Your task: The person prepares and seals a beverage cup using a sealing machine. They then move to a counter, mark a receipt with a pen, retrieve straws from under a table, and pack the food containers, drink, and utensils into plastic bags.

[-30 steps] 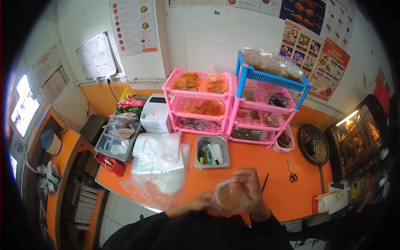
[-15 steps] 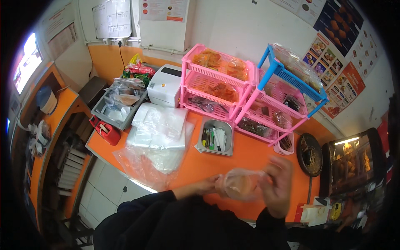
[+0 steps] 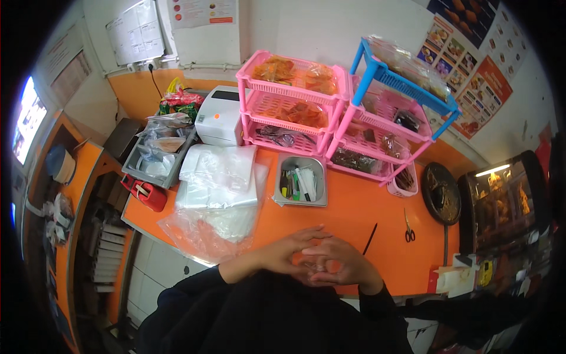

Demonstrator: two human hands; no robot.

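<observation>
In front of my body, at the near edge of the orange table (image 3: 342, 213), my two hands meet over a clear plastic bag (image 3: 312, 266). Curved fingers of my left hand (image 3: 284, 252) hold the bag from its left side. My right hand (image 3: 346, 263) is bent over it, thumb and fingers closing on the gathered top. Most of the bag, with whatever is inside, is hidden behind the fingers. A thin dark stick (image 3: 370, 238) lies to the right of my hands, and further right are scissors (image 3: 408, 228).
Flat clear bags (image 3: 221, 194) are piled at left, beside a grey bin (image 3: 154, 159) and a white printer (image 3: 219, 121). A metal tray of pens (image 3: 302, 200) stands ahead. Pink racks (image 3: 295, 97) line the back; a round black pan (image 3: 441, 193) and lit glass case (image 3: 498, 200) stand right.
My right hand has swung left and down to meet my left hand over the bag. The scissors and dark stick now show. The whole view has shifted slightly.
</observation>
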